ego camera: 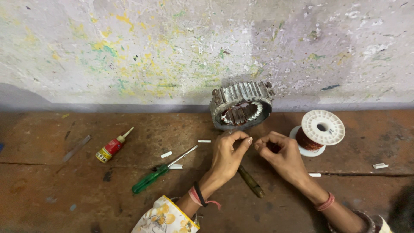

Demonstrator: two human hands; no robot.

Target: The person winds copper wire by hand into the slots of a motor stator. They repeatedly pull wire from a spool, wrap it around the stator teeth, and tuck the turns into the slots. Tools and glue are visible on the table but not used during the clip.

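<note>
Both hands are meeting over the brown worktop [51, 181], just in front of a ribbed metal stator ring [241, 105] that is leaning against the paint-spattered wall [172, 47]. The left hand [228, 154] is pinching thumb against forefinger, and the right hand [280, 154] is curling its fingertips together close by; whatever is passing between them is too fine to make out, so I cannot tell if either grip is clamped on anything. A white spool of copper wire [319, 131] is lying just beside the right hand, its lower part partly covered by the upper flange. A dark-handled tool [251, 182] is lying under the left wrist, its upper end hidden by the hand. To the left, a green-handled screwdriver [161, 170] is resting near a small red glue bottle [113, 146], with short white strips [166, 154] scattered about. A flat grey strip [76, 148] further left is hard to identify. Both forearms are cut off at the bottom edge.
</note>
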